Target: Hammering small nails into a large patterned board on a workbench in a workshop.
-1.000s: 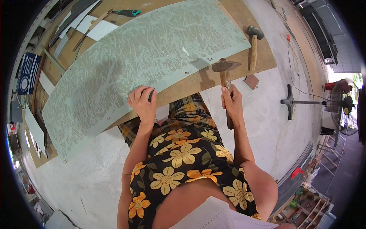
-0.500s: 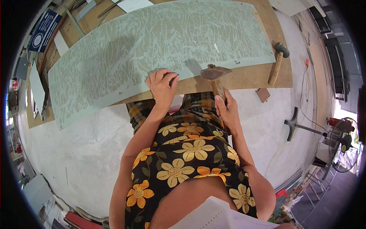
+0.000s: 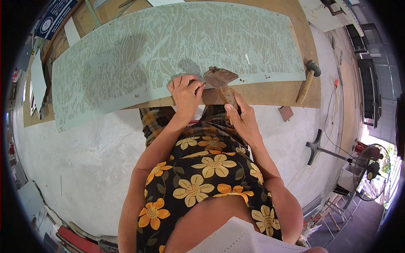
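A pale green patterned sheet (image 3: 261,46) with a leaf and branch design lies over a brown board (image 3: 265,89). My left hand (image 3: 184,95) rests at the sheet's near edge, thumb and fingers pinched around a small dark nail-like piece (image 3: 204,84), barely visible. In my right hand (image 3: 244,120) is a hammer (image 3: 220,77), gripped by its short wooden handle. The rusty hammer head hovers just right of the pinching fingertips and looks raised off the sheet. A few small dark bits dot the near edge beyond it.
A mallet (image 3: 313,68) with a dark head and wooden handle lies at the board's right end. On the pale floor sits a small reddish-brown piece (image 3: 285,113). A standing fan (image 3: 371,172) is at right. A dark blue panel (image 3: 54,20) and narrow strips are far left.
The hammer and right hand have moved left, closer to my left hand's fingertips. My left hand keeps its pinch at the sheet's edge. The whole view has shifted slightly.
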Action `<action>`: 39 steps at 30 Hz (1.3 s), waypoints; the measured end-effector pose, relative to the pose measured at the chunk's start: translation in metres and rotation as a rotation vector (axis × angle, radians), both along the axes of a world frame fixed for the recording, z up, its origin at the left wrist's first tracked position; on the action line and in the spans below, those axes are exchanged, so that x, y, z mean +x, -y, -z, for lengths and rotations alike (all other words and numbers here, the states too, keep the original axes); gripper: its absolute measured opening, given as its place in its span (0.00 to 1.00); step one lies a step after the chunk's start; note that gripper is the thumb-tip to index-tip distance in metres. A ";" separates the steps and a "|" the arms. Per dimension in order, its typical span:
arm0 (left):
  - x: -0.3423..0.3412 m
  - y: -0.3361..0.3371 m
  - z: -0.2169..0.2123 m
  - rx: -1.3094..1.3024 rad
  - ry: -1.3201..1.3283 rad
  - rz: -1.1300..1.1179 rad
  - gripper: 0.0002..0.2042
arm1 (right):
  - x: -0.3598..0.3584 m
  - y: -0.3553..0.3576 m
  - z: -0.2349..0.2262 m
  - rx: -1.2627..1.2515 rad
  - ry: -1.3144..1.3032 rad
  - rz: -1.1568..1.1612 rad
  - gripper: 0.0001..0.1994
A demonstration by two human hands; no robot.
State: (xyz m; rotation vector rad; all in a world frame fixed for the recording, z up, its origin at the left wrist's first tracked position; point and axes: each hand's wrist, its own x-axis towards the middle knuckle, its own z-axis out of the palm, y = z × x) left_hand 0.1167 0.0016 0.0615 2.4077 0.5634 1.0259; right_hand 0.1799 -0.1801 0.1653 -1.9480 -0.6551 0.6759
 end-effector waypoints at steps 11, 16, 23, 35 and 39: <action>-0.004 -0.001 -0.003 -0.049 -0.010 0.025 0.06 | 0.004 -0.003 0.019 -0.172 0.036 -0.031 0.21; -0.002 -0.001 -0.002 -0.026 0.015 0.014 0.07 | -0.006 -0.002 -0.006 -0.033 -0.061 0.023 0.21; -0.004 -0.003 -0.005 -0.012 -0.018 0.032 0.07 | 0.002 -0.005 0.022 -0.214 0.081 -0.048 0.22; -0.005 -0.003 -0.006 -0.007 -0.012 0.022 0.08 | -0.005 -0.004 0.006 -0.081 0.125 -0.009 0.21; -0.006 -0.001 -0.005 -0.040 -0.015 0.034 0.09 | 0.008 -0.005 0.023 -0.105 0.165 -0.054 0.21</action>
